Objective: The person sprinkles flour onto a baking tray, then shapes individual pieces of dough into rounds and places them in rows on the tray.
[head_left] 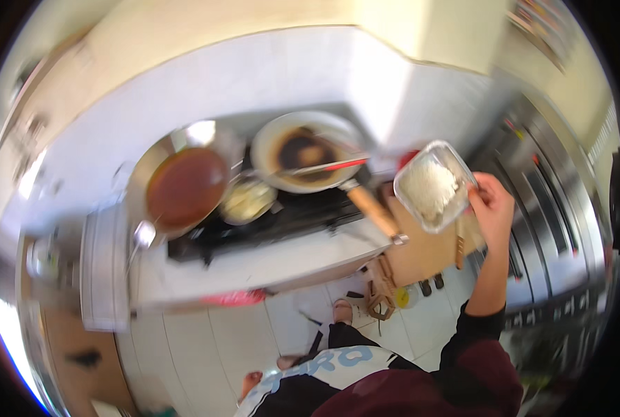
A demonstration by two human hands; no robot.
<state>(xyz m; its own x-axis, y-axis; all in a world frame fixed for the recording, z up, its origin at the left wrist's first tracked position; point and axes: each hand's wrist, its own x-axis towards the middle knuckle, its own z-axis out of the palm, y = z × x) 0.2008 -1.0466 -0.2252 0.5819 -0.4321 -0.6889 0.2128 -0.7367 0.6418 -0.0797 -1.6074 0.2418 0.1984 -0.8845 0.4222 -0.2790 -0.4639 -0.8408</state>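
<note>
My right hand (pixel 494 203) is raised over the right end of the counter, its thumb and fingers pinching the rim of a foil tray (pixel 454 215). White, crumbly or powdery food (pixel 429 186) lies in the tray. My left hand (pixel 251 381) hangs low beside my body, small and smeared, so its fingers cannot be read. Left of the tray, a pale frying pan (pixel 261 149) with a wooden handle (pixel 374 208) sits on the stove, dark brown liquid (pixel 303 149) inside. A red-handled utensil (pixel 344 165) rests across this pan.
A wide metal wok (pixel 143 174) of reddish-brown liquid stands on the left, with a bowl of pale pieces (pixel 248 201) beside it. Below the tray are a wooden board (pixel 417 240) and a wooden-handled knife (pixel 460 250). Steel ovens (pixel 550 208) stand right. A paper bag (pixel 381 288) sits below the counter.
</note>
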